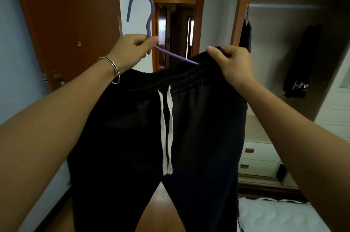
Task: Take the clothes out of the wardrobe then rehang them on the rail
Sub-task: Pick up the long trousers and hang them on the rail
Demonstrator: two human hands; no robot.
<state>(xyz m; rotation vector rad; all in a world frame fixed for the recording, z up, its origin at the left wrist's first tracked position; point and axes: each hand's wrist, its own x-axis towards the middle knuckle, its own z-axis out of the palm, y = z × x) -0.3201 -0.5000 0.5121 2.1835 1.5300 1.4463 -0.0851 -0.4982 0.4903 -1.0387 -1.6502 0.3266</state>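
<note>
Holding trousers (132, 127) and hanger (149, 23) aloft.
Pinches hanger neck in left hand (128, 50); grips waistband (170, 78) in right hand (231, 63), hanger arm between.

Matt black cloth trousers (132, 127); matt purple hanger (149, 21); glossy wooden door (72, 14).

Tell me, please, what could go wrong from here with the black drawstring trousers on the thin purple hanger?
1. The left hand pinches the thin purple hanger at its neck, and only one arm shows, reaching the elastic waistband of the black drawstring trousers. If the right hand, gripping that waistband, lets go, the trousers may slide off.
2. The long legs hang low and run out of view; they could drag on the wooden floor.
</note>
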